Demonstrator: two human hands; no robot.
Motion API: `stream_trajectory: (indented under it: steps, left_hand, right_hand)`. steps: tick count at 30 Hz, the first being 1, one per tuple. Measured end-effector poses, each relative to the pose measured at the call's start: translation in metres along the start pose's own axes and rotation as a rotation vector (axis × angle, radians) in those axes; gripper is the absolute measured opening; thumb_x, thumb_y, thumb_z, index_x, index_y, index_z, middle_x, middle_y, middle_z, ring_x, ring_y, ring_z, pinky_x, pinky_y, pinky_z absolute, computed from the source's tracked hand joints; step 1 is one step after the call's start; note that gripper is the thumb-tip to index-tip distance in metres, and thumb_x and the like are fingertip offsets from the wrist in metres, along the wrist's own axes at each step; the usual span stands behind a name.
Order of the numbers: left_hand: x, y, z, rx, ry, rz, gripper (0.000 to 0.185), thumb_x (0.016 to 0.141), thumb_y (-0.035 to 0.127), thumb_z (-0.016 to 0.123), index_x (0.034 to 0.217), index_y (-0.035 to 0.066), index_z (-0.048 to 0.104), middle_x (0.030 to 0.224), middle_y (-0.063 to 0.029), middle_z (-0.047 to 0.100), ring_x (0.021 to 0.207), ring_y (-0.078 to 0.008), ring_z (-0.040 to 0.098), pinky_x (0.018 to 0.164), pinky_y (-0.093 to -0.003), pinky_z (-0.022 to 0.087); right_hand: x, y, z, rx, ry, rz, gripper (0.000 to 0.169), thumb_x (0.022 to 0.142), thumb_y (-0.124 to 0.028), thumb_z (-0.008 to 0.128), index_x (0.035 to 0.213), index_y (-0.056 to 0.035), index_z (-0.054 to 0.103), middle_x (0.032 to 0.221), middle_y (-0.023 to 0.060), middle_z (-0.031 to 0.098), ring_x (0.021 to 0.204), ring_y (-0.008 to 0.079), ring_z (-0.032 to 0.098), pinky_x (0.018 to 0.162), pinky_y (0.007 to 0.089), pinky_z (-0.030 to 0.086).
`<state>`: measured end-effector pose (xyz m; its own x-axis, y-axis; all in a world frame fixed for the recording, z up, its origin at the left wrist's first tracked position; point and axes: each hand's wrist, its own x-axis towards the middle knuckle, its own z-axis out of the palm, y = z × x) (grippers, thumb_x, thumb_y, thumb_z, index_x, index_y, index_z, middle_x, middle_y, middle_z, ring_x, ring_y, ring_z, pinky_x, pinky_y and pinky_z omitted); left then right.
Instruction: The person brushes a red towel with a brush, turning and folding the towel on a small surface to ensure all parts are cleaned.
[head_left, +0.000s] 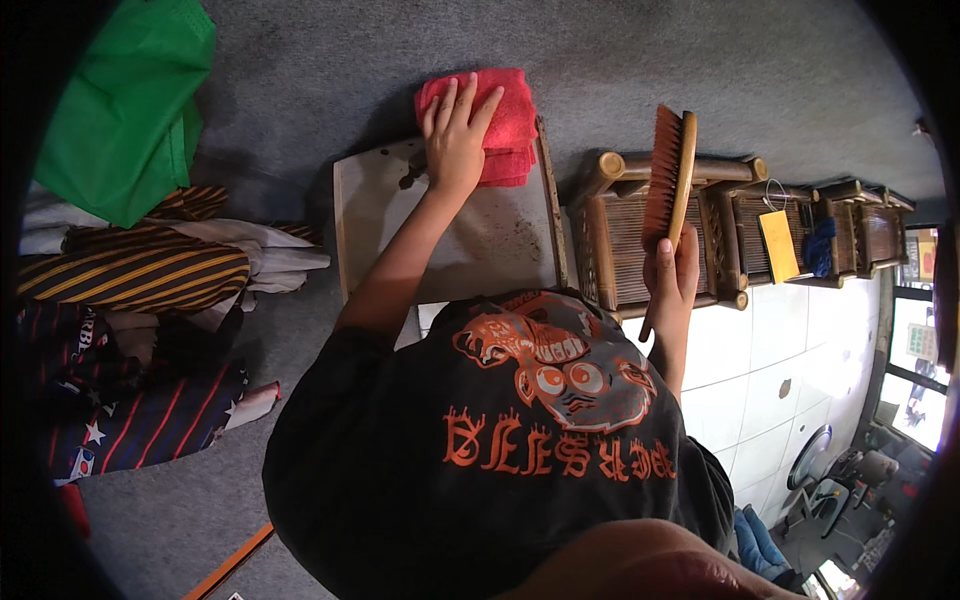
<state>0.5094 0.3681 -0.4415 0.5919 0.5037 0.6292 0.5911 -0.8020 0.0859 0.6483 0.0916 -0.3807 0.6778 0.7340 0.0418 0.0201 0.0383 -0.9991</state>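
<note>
My left hand (455, 146) lies palm down, fingers spread, on a folded red towel (512, 112). The towel rests over the far edge of a pale, stained board (480, 247) directly before me. To the right, my right hand (673, 266) grips the lower end of a wooden-handled brush (684, 169). The brush is raised upright, its reddish-brown bristles facing left, in front of the bamboo furniture. It does not touch the towel. The underside of the board is hidden.
Bamboo seats (652, 247) line the right side, with a yellow tag (780, 246) and a blue cloth (820, 246) on them. Striped fabrics (150, 270) and a green cloth (135, 105) lie left. A fan (810, 457) stands lower right, near a person's jeans-clad legs (757, 538).
</note>
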Motion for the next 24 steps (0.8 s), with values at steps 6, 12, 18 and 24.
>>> stream_trajectory:
  steps: [6,12,18,24]
  left_hand:
    - [-0.030,-0.010,0.006,0.002,-0.249,0.099,0.065,0.082,0.006,0.055,0.144,0.017,0.037,0.149,-0.0149,0.035,0.138,-0.0306,0.031,0.113,-0.0445,0.019]
    - [0.003,-0.008,-0.023,-0.322,-0.142,0.098,0.045,0.089,0.027,0.057,0.133,0.016,0.053,0.150,-0.0166,0.031,0.140,-0.0368,0.026,0.111,-0.0505,0.018]
    - [0.030,-0.001,0.000,-0.189,-0.183,-0.144,0.061,0.085,0.055,0.057,0.138,0.027,0.047,0.153,-0.0181,0.025,0.140,-0.0422,0.020,0.111,-0.0556,0.017]
    - [0.015,0.009,0.034,-0.006,-0.282,-0.183,0.074,0.081,0.066,0.053,0.144,0.031,0.035,0.151,-0.0184,0.027,0.140,-0.0403,0.023,0.114,-0.0541,0.011]
  right_hand:
    - [-0.003,0.003,0.007,0.009,0.005,0.021,0.030,0.100,-0.025,0.047,0.118,0.0000,0.047,0.073,-0.0048,0.043,0.061,0.0018,0.033,0.054,0.0180,0.028]
    - [-0.006,0.006,0.011,0.030,-0.056,0.018,0.028,0.100,-0.024,0.049,0.115,-0.0007,0.048,0.070,-0.0057,0.042,0.056,0.0001,0.032,0.050,0.0166,0.026]
    - [-0.004,0.001,0.019,0.037,-0.090,0.048,0.027,0.099,-0.023,0.051,0.116,-0.0018,0.048,0.069,-0.0062,0.041,0.055,0.0001,0.032,0.049,0.0170,0.026]
    - [-0.011,0.002,0.023,-0.009,-0.040,0.081,0.025,0.098,-0.022,0.051,0.116,-0.0045,0.048,0.072,-0.0066,0.040,0.059,0.0016,0.033,0.052,0.0178,0.026]
